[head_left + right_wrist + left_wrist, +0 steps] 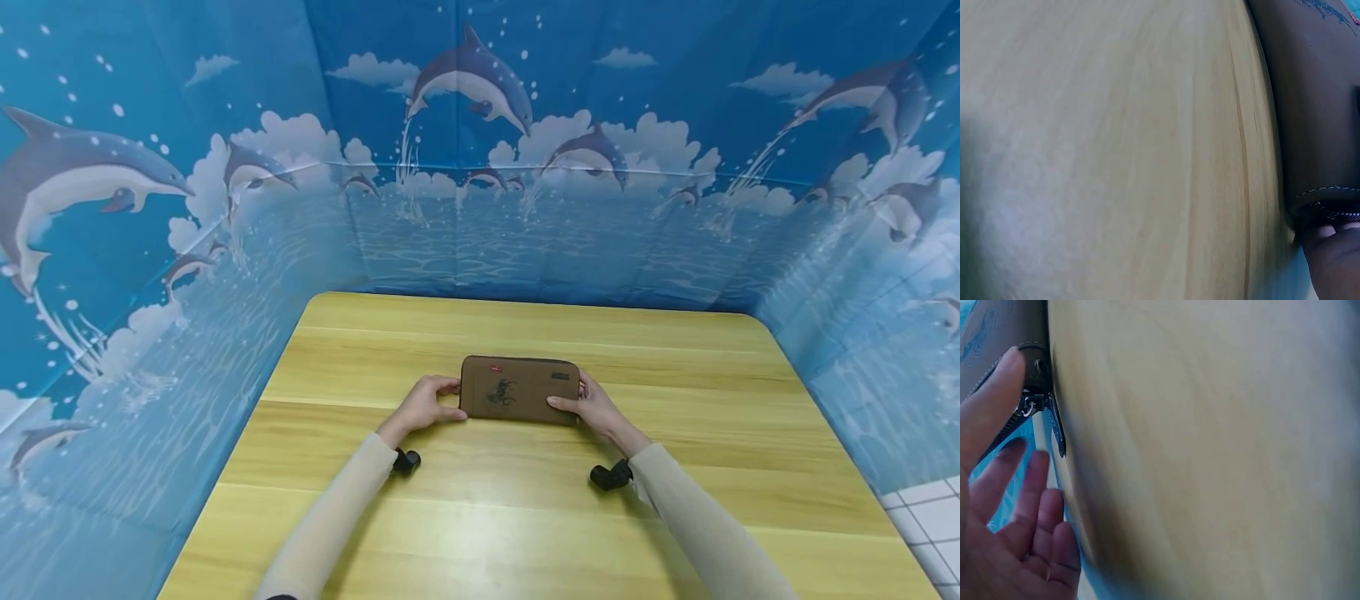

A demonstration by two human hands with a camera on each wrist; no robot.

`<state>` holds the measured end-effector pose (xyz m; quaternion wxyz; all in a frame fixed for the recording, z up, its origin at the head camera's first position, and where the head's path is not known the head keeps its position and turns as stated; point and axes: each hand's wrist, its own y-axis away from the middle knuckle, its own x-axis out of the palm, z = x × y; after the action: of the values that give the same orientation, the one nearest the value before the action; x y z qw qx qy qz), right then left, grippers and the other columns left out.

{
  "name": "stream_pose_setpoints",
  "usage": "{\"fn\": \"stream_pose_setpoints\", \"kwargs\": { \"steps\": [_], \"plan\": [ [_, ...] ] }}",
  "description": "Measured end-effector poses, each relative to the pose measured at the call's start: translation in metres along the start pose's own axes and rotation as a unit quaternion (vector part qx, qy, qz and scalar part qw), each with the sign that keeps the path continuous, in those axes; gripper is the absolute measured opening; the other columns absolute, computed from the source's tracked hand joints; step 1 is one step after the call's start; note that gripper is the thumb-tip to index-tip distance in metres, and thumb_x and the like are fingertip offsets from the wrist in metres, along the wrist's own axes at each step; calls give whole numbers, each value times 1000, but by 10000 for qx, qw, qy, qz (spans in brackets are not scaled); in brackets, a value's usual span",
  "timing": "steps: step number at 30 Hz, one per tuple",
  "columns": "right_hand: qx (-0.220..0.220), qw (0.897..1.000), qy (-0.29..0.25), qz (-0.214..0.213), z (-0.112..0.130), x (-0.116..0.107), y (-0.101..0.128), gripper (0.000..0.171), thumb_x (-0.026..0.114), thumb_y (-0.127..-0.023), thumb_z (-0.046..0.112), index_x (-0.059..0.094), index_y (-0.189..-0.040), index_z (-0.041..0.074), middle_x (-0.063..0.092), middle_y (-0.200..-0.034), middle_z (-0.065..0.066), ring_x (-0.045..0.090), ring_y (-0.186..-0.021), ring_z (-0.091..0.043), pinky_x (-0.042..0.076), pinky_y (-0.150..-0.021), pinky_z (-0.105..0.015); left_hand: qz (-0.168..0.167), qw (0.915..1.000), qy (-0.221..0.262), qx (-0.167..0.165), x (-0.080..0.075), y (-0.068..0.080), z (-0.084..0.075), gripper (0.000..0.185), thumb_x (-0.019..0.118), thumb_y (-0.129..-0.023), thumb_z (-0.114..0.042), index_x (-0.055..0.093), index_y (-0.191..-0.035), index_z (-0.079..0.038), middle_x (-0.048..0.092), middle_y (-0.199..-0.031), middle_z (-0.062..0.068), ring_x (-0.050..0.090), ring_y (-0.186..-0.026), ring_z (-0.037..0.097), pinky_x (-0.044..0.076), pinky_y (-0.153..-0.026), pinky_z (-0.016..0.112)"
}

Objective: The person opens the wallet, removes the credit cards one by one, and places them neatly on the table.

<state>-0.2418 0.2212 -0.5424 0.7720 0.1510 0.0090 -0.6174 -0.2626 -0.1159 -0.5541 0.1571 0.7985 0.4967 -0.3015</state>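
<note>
A brown zip wallet (517, 390) with a small dark picture on its front lies flat on the wooden table (525, 517), about mid-table. My left hand (429, 404) holds its left end, thumb at the near edge and fingers at the far edge. The left wrist view shows that thumb (991, 406) against the wallet's zipper end (1036, 394), the other fingers (1035, 512) loosely curled beside it. My right hand (592, 408) grips the right end with its thumb on top. In the right wrist view a fingertip (1335, 262) sits by the wallet (1316, 94).
Blue cloth walls printed with dolphins (472, 167) close in the table on the left, back and right. A small black camera sits on each wrist (406, 461) (611, 476). Bare wood (525, 333) lies around the wallet. White floor tiles (926, 517) show at lower right.
</note>
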Motion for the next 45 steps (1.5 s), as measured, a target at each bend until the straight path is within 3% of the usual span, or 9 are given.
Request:
{"fn": "stream_pose_setpoints", "kwargs": {
  "steps": [3,6,12,21,27,32,40,45],
  "plan": [
    [13,9999,-116,16,-2,0,-1,92,78,-80,29,21,-151,15,56,-124,-16,56,-107,-27,39,-95,-46,105,9979,-624,109,-1,2,0,64,84,-70,-37,64,-119,-1,61,-115,9,50,-107,25,38,-93,40],
    [-19,9998,-176,55,-3,1,-1,90,78,-80,29,23,-150,15,56,-124,-16,56,-106,-27,41,-93,-45,130,9959,-889,136,-2,5,0,56,84,-69,-39,69,-110,-5,58,-114,7,46,-107,25,36,-93,42],
    [-52,9996,-256,62,-4,1,-1,85,78,-80,26,27,-148,15,56,-124,-16,57,-105,-25,42,-92,-42,56,9966,-823,-26,-4,7,-3,26,84,-70,-30,73,-89,-16,55,-111,2,42,-109,25,33,-96,44],
    [-81,9997,-225,97,1,-1,0,80,75,-83,24,28,-147,14,54,-125,-17,56,-105,-25,44,-88,-39,2,9963,-856,19,-6,4,-2,13,84,-71,-28,71,-73,-24,54,-103,-2,43,-103,22,34,-93,43],
    [-105,9997,-197,128,-1,-1,-1,79,75,-84,22,28,-147,12,54,-125,-17,56,-104,-23,45,-87,-37,107,9952,-970,-12,-8,6,-4,12,81,-74,-28,71,-75,-22,52,-105,-1,41,-104,23,35,-93,42],
    [-107,9990,-363,217,1,-1,-2,75,73,-85,15,29,-146,10,54,-125,-18,57,-101,-21,47,-83,-36,224,9931,-1142,149,-9,7,-5,10,77,-80,-28,69,-78,-21,52,-106,-1,42,-105,23,36,-93,42],
    [-125,9990,-301,303,25,4,14,74,70,-88,12,26,-147,5,54,-124,-19,58,-99,-19,46,-84,-35,387,9916,-1215,204,-11,9,-5,6,71,-87,-24,67,-84,-20,54,-105,-3,45,-103,21,39,-91,40],
    [-125,9988,-341,319,27,5,16,73,69,-88,11,26,-147,6,53,-125,-20,57,-101,-20,46,-85,-36,436,9917,-1195,186,-11,10,-5,5,67,-90,-23,66,-86,-20,54,-106,-3,45,-104,20,39,-91,41]
  ]
}}
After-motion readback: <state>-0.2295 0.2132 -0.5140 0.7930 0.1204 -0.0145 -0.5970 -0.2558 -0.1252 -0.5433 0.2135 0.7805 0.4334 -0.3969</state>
